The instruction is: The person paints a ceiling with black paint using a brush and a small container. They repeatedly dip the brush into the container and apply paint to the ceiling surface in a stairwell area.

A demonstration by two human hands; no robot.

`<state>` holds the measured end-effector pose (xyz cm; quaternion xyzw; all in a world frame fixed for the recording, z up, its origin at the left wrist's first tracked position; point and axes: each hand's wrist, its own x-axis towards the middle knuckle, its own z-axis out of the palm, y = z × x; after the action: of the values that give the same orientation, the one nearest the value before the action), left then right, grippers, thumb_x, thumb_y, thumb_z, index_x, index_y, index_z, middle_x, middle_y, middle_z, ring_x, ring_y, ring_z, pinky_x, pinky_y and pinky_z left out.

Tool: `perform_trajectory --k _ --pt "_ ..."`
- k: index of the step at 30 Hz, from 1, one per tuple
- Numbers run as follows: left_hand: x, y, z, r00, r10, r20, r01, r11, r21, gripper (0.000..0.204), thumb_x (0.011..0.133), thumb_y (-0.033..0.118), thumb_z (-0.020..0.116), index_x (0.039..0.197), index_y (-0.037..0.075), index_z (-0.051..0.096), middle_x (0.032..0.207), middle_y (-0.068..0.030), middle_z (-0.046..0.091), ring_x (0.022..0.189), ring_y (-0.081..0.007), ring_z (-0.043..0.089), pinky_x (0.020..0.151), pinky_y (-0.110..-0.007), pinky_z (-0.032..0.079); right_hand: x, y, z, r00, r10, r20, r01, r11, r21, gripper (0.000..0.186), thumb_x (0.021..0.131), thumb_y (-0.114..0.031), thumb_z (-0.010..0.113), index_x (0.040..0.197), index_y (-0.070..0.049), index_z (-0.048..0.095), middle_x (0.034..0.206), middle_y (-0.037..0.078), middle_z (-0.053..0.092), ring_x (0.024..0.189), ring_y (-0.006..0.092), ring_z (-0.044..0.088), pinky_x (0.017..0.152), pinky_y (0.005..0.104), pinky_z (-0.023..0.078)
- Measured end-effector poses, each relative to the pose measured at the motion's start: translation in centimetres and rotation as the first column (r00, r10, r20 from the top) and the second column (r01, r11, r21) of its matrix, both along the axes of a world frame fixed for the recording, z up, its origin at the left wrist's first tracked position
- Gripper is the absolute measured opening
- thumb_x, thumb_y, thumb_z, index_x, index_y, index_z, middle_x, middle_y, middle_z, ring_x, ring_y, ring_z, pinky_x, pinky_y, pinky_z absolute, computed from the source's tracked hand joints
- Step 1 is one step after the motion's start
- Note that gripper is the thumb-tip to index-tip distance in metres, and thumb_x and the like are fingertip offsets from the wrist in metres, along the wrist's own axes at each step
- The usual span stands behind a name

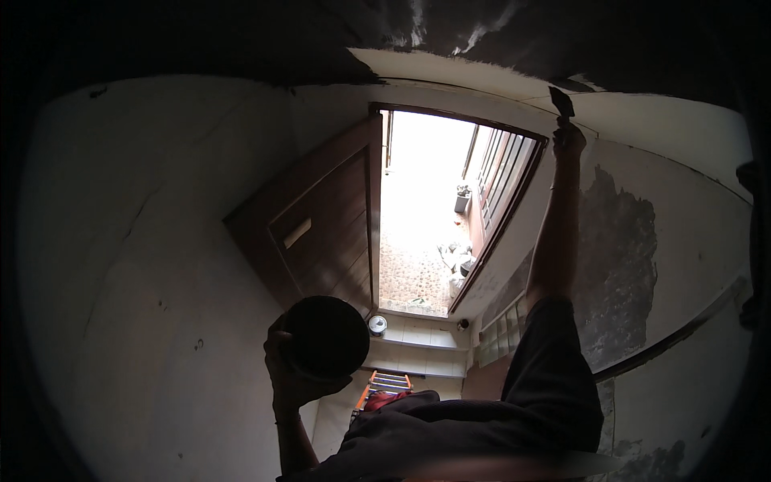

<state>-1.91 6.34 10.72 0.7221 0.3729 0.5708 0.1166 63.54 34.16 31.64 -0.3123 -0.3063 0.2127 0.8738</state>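
My left hand (291, 377) is wrapped round the side and underside of a dark round tub (328, 337). Its inside is too dark for me to make out. High on the right, my right arm is stretched up, and my right hand (570, 138) is closed on the handle of a flat, dark paintbrush (561, 102). The bristles touch or nearly touch the ceiling (466, 71), beside the ragged edge of a black coated area (241, 40). Pale ceiling still shows between that black area and the wall above the doorway.
Below me stands an orange ladder (389, 381). A brown wooden door (321, 225) hangs open beside a bright doorway (418, 209). A white can (377, 324) sits near the threshold step (426, 333). The right wall carries a large grey patch (618, 265).
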Motion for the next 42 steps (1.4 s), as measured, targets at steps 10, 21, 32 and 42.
perform_trajectory --k 10,21,32,42 --pt "-0.7 0.2 -0.1 1.000 0.015 -0.017 -0.015 1.000 0.016 0.111 0.042 0.035 0.102 0.129 0.016 0.036 0.138 -0.0213 0.050 0.122 -0.0396 0.057 0.094 -0.050 0.054 -0.6 -7.9 -1.1 0.959 -0.265 0.099 0.252 0.959 0.129 0.020 0.088 -0.006 0.070 0.106 0.000 0.064 0.080 0.010 0.069 0.044 0.0072 0.042 0.039 0.0232 0.031" --pt "-0.8 0.1 0.7 0.998 -0.064 -0.024 0.063 0.997 -0.034 0.115 0.048 0.027 0.101 0.138 0.022 0.029 0.142 -0.0171 0.043 0.129 -0.0345 0.050 0.104 -0.050 0.046 -0.1 -8.2 1.4 0.850 -0.454 0.265 0.463 0.886 0.032 0.019 0.096 -0.011 0.061 0.109 0.003 0.066 0.081 0.012 0.073 0.043 0.0071 0.042 0.039 0.0258 0.031" --pt "-0.3 0.2 0.7 0.996 -0.086 -0.025 0.085 0.996 -0.038 0.115 0.048 0.028 0.101 0.138 0.021 0.030 0.142 -0.0176 0.043 0.129 -0.0349 0.050 0.104 -0.050 0.047 1.8 -4.6 0.9 0.843 -0.398 0.361 0.379 0.917 0.126 0.023 0.095 -0.016 0.065 0.108 0.003 0.066 0.082 0.012 0.073 0.042 0.0055 0.041 0.039 0.0255 0.033" --pt "-2.5 0.1 1.6 0.997 -0.003 0.075 0.003 1.000 -0.005 0.115 0.047 0.029 0.101 0.138 0.021 0.031 0.142 -0.0180 0.043 0.129 -0.0353 0.050 0.103 -0.050 0.047 -2.4 -10.9 4.6 0.859 -0.437 0.268 0.402 0.898 0.179 0.017 0.094 -0.010 0.065 0.103 0.003 0.071 0.076 0.007 0.070 0.046 0.0027 0.038 0.042 0.0216 0.026"
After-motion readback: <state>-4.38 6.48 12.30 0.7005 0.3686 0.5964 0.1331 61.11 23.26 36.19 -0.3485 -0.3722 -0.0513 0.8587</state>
